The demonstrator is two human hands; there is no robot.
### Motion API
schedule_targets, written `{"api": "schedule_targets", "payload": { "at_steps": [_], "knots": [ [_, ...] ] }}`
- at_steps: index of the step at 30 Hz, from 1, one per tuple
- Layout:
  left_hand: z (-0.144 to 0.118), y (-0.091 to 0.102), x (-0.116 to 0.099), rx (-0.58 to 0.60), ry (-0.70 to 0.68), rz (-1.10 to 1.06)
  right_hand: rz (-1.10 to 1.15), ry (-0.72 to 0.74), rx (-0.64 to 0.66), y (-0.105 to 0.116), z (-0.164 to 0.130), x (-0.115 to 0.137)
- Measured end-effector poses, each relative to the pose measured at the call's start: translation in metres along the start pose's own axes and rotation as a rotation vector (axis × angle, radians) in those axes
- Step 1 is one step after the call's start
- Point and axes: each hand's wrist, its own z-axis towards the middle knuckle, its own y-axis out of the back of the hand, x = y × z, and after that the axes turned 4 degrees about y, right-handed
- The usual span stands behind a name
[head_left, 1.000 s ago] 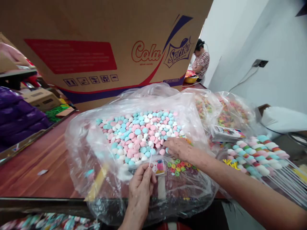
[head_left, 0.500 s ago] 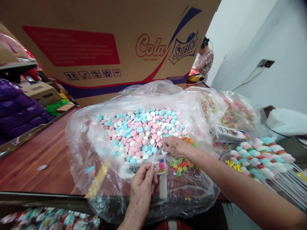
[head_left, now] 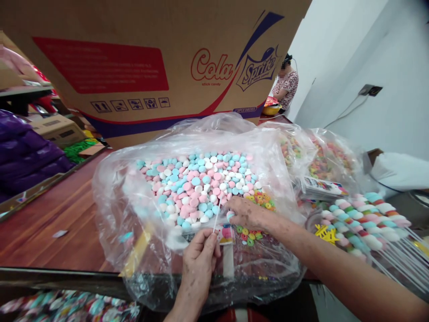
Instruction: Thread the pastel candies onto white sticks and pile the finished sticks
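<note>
In the head view my left hand (head_left: 199,252) pinches the lower end of a thin white stick (head_left: 217,216), which stands nearly upright. Its top reaches a pile of pink, blue and white marshmallows (head_left: 191,192) lying in a clear plastic bag (head_left: 114,188). Just right of the stick is my right hand (head_left: 244,212), fingers curled, with a few marshmallows (head_left: 229,215) held under them. Whether its fingertips touch the stick I cannot tell. Colourful ring candies (head_left: 250,235) lie below and behind the right hand. A printed card (head_left: 226,233) shows beside my left thumb.
A large cardboard box (head_left: 177,27) stands behind the bag. To the right lie finished marshmallow skewers (head_left: 372,214), yellow pieces (head_left: 325,233), a stack of printed packets (head_left: 321,187) and bags of ring candies (head_left: 328,152). A person (head_left: 286,85) sits beyond the box.
My right hand has shifted slightly downward, showing more of the ring candies behind it. My left hand and the stick stay in place.
</note>
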Motion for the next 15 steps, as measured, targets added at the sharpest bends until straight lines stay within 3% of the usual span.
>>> {"api": "schedule_targets", "payload": {
  "at_steps": [7,15],
  "knots": [
    [-0.002,0.003,-0.001,0.009,-0.105,0.219,0.386,-0.105,-0.206,0.013,-0.015,-0.007],
    [-0.003,0.001,-0.002,-0.098,-0.334,0.484,0.814,-0.063,-0.321,0.013,-0.028,-0.012]
  ]
}}
